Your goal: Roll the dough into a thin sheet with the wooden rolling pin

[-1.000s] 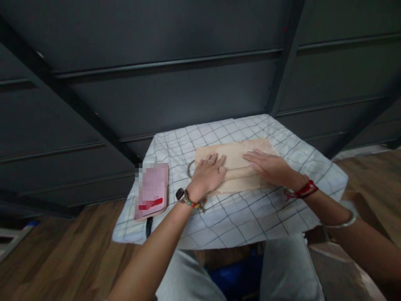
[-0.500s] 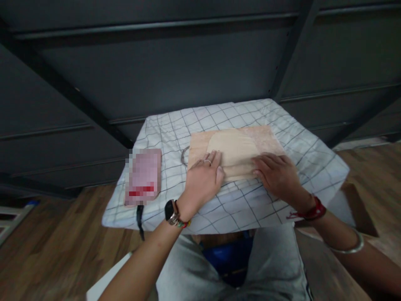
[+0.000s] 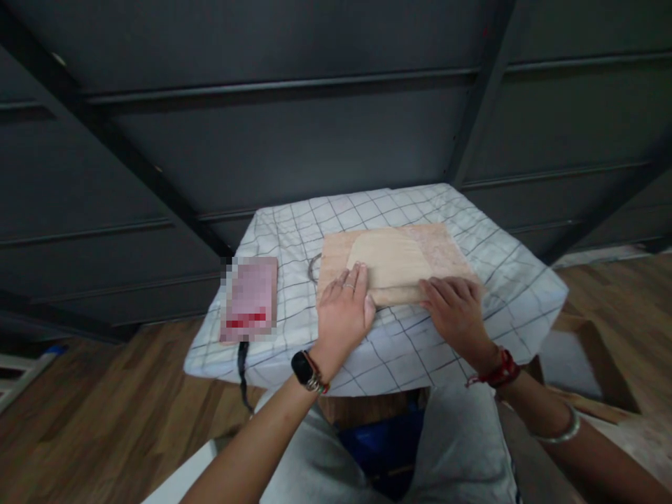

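Observation:
A pale flat sheet of dough (image 3: pixel 391 259) lies on a wooden board (image 3: pixel 449 246) on a small table covered by a white checked cloth (image 3: pixel 294 231). At the board's near edge lies a pale rolling pin (image 3: pixel 397 295). Both my hands rest on it with fingers laid flat. My left hand (image 3: pixel 344 311), with a ring and a wristwatch, covers its left end. My right hand (image 3: pixel 456 308), with red wrist threads and a bangle, covers its right end.
A pink flat object (image 3: pixel 249 297), blurred out, lies on the cloth's left part with a black strap (image 3: pixel 242 364) hanging off the edge. A metal ring (image 3: pixel 313 266) sticks out at the board's left end. Dark panelled wall behind; an open cardboard box (image 3: pixel 593 357) stands on the wooden floor at right.
Both hands have drawn back toward me with the rolling pin, from the middle of the board to its near edge. More of the dough sheet shows now.

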`<state>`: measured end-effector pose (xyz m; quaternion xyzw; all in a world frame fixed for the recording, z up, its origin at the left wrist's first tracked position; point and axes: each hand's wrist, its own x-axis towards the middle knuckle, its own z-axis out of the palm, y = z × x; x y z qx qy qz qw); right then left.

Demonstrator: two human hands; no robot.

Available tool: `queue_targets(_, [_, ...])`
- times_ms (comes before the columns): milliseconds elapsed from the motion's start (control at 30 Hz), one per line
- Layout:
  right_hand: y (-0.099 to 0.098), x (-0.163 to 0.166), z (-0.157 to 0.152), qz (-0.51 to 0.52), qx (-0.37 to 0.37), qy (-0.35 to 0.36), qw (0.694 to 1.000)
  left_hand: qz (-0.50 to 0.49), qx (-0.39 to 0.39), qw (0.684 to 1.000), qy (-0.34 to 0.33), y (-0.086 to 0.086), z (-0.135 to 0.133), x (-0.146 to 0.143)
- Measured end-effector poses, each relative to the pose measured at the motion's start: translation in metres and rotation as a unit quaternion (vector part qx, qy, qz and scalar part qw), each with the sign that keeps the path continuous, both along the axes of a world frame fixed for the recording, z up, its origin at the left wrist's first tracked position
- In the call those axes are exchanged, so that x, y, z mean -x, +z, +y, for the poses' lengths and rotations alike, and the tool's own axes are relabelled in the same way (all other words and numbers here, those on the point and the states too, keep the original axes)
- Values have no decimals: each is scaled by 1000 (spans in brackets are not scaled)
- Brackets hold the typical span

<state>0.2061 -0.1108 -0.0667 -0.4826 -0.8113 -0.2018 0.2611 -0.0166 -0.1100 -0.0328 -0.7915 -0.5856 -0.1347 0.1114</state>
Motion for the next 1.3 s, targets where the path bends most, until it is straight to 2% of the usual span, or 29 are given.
queue_targets(167, [-10,1,-4,21,-26,2,999,5,-17,1000,-19,-5,-6,2])
queue_targets(267, [-8,-1,-3,30,-26,14,999,10,-15,999,-41,-1,-7,6])
queue_targets(367, [8,-6,10,22,24,41,999,11,15,997,-73,10,3,11])
queue_targets(500, [43,-11,48,23,106,109,988,3,68,992,-105,26,35,14])
queue_targets(600, [63,-5,62,27,99,137,985,-3,100,990,-101,29,61,15])
queue_targets(667, [67,3,56,0,83,167,983,-12,113,989,-94,28,72,15])
queue_targets(800, [53,18,27,-106,68,234,964,-19,113,989,-96,23,78,16])
queue_targets(933, [37,37,16,-173,43,223,958,-38,111,989,-93,22,77,17])
queue_targets(1033, [35,55,19,-183,30,209,960,-51,80,992,-78,22,74,17])
queue_targets(1167, [37,71,20,-183,8,215,959,-71,28,997,-21,21,70,15])
queue_targets(1300, [31,72,18,-160,-32,229,960,-73,26,997,-23,20,66,15])
